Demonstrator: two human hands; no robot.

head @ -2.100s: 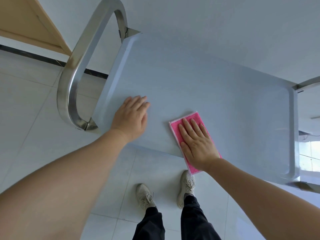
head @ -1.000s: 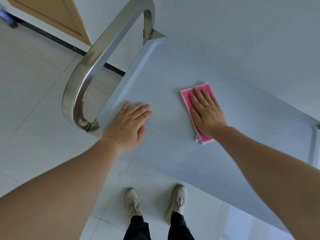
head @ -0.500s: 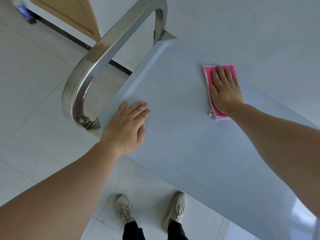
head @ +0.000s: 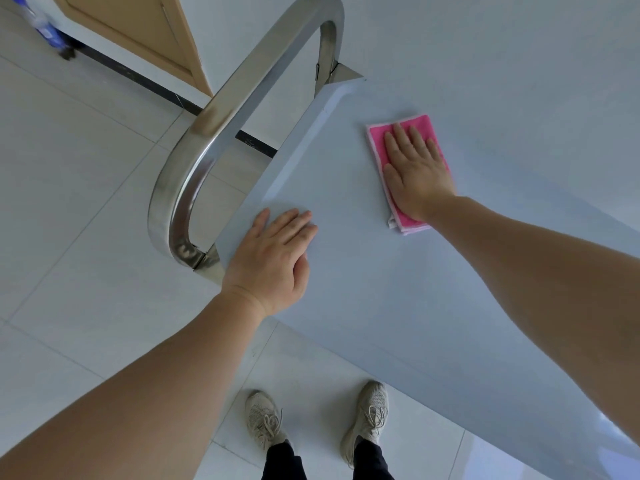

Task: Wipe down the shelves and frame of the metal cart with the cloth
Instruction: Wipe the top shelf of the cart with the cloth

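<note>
No legible text, label, brand, number or sign was found on any surface in view. The blue-and-white bottle [head: 45,27] at the top left corner carries a printed wrapper — too blurred and too small to read. The shoes [head: 367,419] show no readable mark.
</note>
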